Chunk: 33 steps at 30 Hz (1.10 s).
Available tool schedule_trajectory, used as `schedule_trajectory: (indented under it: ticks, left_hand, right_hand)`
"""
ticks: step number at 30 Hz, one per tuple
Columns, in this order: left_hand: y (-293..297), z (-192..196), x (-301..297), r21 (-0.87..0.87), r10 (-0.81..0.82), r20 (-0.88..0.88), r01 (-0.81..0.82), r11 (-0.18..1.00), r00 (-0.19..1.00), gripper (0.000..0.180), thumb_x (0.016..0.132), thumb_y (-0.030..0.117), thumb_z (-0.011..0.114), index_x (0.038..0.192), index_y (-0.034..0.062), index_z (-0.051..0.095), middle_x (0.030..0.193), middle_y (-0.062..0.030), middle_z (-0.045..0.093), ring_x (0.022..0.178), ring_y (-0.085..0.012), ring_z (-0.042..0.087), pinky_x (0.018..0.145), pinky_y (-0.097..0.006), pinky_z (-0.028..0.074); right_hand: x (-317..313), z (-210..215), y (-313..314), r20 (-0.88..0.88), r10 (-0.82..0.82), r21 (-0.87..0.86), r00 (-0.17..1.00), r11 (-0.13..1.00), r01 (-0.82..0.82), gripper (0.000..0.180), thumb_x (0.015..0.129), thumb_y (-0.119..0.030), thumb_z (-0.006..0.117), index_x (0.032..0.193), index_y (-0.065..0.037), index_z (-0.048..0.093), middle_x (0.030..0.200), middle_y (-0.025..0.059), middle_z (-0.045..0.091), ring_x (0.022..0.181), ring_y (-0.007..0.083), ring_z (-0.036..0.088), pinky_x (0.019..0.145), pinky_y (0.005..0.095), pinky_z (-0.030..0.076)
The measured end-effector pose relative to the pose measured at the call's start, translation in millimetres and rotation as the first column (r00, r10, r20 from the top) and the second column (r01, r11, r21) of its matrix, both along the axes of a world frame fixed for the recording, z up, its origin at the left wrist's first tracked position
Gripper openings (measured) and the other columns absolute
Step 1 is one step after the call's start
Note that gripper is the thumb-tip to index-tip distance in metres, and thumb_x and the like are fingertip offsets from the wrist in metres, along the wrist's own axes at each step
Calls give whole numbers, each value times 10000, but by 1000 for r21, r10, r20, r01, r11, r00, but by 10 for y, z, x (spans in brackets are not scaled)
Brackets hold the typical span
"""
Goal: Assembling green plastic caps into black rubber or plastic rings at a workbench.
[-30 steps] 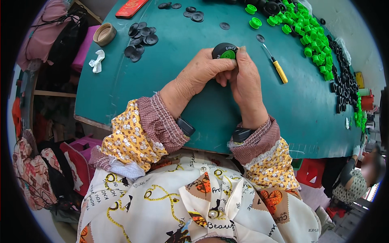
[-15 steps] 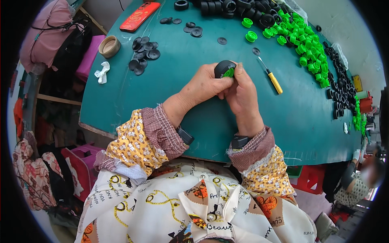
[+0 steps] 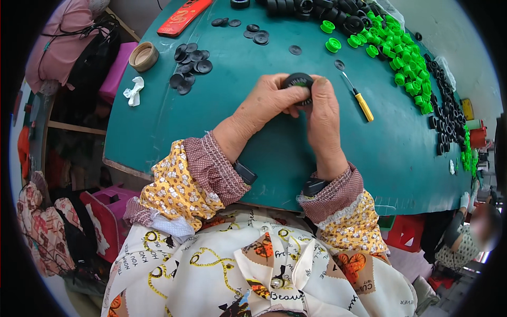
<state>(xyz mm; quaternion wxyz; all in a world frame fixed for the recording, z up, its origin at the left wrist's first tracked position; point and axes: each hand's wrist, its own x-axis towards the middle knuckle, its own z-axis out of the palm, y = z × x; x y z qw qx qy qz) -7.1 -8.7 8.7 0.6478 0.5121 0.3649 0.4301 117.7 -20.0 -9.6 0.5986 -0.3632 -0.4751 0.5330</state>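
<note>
Between both hands, above the middle of the green table, is a small black toy wheel [image 3: 299, 80] with a green hub partly showing. My left hand [image 3: 266, 100] is closed on its left side, the thumb lying across its face. My right hand [image 3: 323, 108] grips it from the right, thumb up against the tyre. The fingers behind the wheel are mostly hidden. To the right of my right hand lies a screwdriver [image 3: 363, 107] with a yellow handle, a black disc [image 3: 339, 64] just beyond its tip. Another black disc [image 3: 294, 49] lies past the wheel.
Black discs [image 3: 186, 68] lie in a cluster at left, near a brown round container [image 3: 143, 56], crumpled white tissue [image 3: 134, 91] and a red phone [image 3: 185, 17]. Green hubs [image 3: 409, 63] and black tyres [image 3: 446, 111] are heaped along the right. A co-worker [image 3: 470, 238] sits far right.
The wheel has turned in my hands, so less of its green hub shows. Both hands have shifted slightly right, and the right thumb has straightened upward.
</note>
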Motion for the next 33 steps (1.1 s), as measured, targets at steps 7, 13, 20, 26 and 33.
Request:
schedule_trajectory:
  ticks: [7, 13, 20, 26, 33]
  left_hand:
    - [29, -16, -59, -26, -129, 64, 131, 991, 989, 235, 759, 221, 627, 872, 18, 587, 654, -26, 566, 536, -96, 544, 490, -194, 444]
    - [7, -27, -32, -78, -205, -47, 201, 976, 978, 206, 771, 224, 606, 766, 19, 595, 644, -43, 579, 545, -124, 569, 500, -210, 447]
    - [-42, 32, -39, -22, -162, -31, 161, 987, 986, 202, 771, 217, 596, 771, 15, 601, 656, -58, 591, 539, -130, 574, 502, -209, 447]
    - [-44, 46, -29, -107, -160, -25, 156, 982, 987, 182, 761, 193, 579, 760, 12, 601, 656, -55, 589, 541, -128, 571, 506, -207, 444]
    - [-91, 34, 48, 6, -120, -63, 120, 993, 991, 143, 783, 160, 586, 810, 20, 585, 687, -33, 589, 559, -98, 563, 514, -200, 465]
  right_hand:
    - [-41, 123, -88, -4, 51, -54, 999, 997, -51, 345, 925, -326, 398, 1004, -6, 497, 762, 20, 524, 570, 60, 464, 506, 182, 404]
    - [21, 135, -72, 106, 87, -103, 991, 992, -76, 313, 922, -302, 409, 973, -13, 519, 709, 14, 524, 541, 62, 476, 461, 187, 396]
    - [43, 113, -64, -71, 205, -144, 976, 966, -213, 320, 919, -311, 415, 977, -14, 520, 743, 21, 536, 560, 64, 479, 468, 190, 398]
    - [52, 164, -65, -91, 233, -157, 968, 957, -245, 342, 918, -320, 414, 1004, -6, 520, 736, 26, 530, 546, 76, 465, 468, 206, 399]
    - [85, 146, -70, -147, 193, -237, 970, 946, -223, 326, 912, -319, 425, 972, -18, 532, 700, 15, 518, 511, 71, 448, 424, 210, 386]
